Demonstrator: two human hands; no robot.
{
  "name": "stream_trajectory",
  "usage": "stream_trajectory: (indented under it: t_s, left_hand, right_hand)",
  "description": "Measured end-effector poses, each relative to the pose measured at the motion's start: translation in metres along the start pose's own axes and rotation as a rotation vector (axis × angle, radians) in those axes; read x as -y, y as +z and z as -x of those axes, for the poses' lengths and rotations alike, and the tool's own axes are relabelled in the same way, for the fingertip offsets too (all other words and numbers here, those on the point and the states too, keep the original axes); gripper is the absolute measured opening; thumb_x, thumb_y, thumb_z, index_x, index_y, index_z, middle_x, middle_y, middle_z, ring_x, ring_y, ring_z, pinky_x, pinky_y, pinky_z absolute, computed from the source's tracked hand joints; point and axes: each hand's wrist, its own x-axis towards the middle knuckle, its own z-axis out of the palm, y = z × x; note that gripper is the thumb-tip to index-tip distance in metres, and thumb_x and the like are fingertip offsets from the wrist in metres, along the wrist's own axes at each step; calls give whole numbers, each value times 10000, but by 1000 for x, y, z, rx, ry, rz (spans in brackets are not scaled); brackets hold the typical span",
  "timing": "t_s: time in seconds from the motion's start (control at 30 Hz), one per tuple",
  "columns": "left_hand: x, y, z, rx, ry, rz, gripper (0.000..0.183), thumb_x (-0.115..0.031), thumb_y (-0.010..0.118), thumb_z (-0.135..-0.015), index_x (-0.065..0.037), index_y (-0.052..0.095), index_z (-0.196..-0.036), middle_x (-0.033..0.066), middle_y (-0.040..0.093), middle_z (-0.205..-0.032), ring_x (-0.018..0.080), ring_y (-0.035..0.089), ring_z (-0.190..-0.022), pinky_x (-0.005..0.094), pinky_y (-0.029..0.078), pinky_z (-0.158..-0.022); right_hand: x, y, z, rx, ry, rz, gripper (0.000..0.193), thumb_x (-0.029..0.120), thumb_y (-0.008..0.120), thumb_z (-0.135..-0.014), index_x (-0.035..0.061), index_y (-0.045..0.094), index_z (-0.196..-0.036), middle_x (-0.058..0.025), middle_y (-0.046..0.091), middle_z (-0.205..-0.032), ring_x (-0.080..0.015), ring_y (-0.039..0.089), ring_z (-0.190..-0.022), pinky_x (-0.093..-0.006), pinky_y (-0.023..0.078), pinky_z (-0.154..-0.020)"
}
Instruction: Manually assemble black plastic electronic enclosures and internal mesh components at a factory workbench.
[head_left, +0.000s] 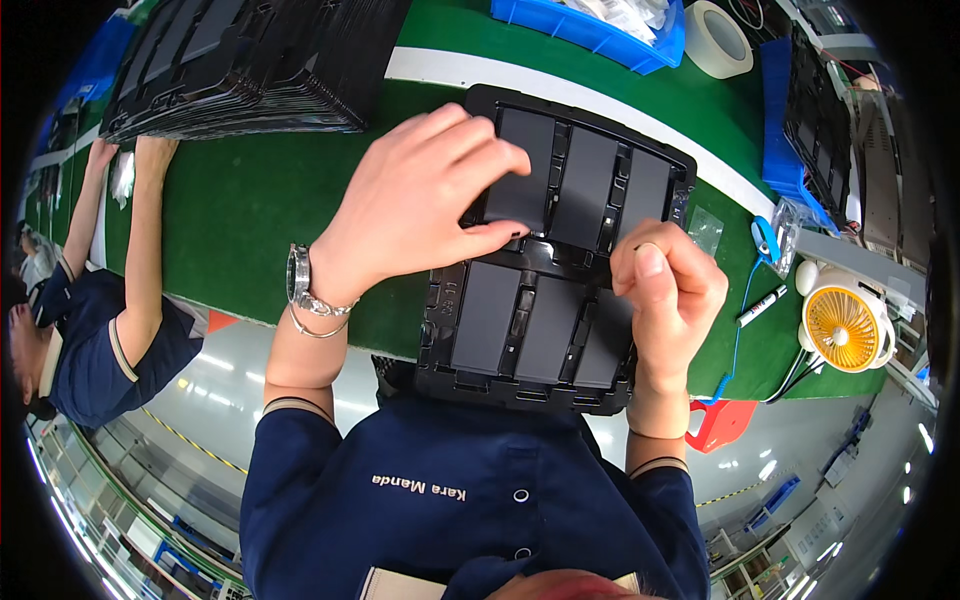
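A black moulded tray (pixel 545 253) lies before me, holding several flat dark-grey rectangular panels in two rows. My left hand (pixel 425 190) reaches over the far left panel (pixel 523 150), thumb and fingers apart, and nothing shows between them. The thumb tip is by that panel's near edge; whether it touches cannot be told. Over the tray's right side is my right hand (pixel 672 295), its thumb and forefinger pressed together and the other fingers curled. Anything in that pinch is too small or hidden to make out. This hand partly covers the near right panel (pixel 606 345).
A tall stack of black trays (pixel 250 90) stands far left, near a co-worker's arms (pixel 145 230). At the back are a blue bin (pixel 590 35) and a tape roll (pixel 718 40). To the right lie a marker (pixel 762 306), a blue coiled cord (pixel 718 388) and a fan (pixel 843 328).
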Motion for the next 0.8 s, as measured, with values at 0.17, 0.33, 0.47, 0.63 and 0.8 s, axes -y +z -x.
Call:
stream_trajectory:
  t_s: [0.17,0.33,0.47,0.63,0.8]
  left_hand:
    - [-11,7,3,40,-442,877,628,-145,565,-940,-92,302,-1508,86,678,-769,122,602,-564,236,462,-538]
    - [-22,7,3,104,-477,1320,777,-59,524,-958,-54,10,-1542,178,698,-1055,173,707,-825,226,508,-644]
    - [-22,10,7,159,-467,1412,537,-104,587,-935,16,380,-1416,149,708,-1032,152,694,-868,222,513,-689]
    - [-27,4,10,214,-560,1418,339,-151,642,-915,37,601,-1195,87,709,-943,122,667,-858,216,503,-714]
    - [-33,8,12,153,-536,1448,233,-115,622,-926,33,607,-1106,72,685,-873,114,648,-824,238,522,-718]
  right_hand:
    - [7,-2,1,-3,52,15,200,63,582,-922,-21,583,-741,-32,575,-652,-73,492,-556,-231,377,-511]
    - [14,3,3,-5,107,154,157,53,614,-908,-23,611,-771,-25,570,-650,-62,467,-545,-228,363,-498]
    - [13,10,1,0,46,297,104,30,634,-888,-21,631,-798,-34,552,-650,-76,446,-525,-242,339,-478]
    - [11,17,-2,21,37,313,73,22,636,-872,-21,639,-813,-41,542,-656,-98,447,-520,-259,334,-474]
    - [6,19,-3,55,88,278,96,56,627,-884,-11,649,-819,-41,561,-668,-111,466,-537,-265,361,-507]
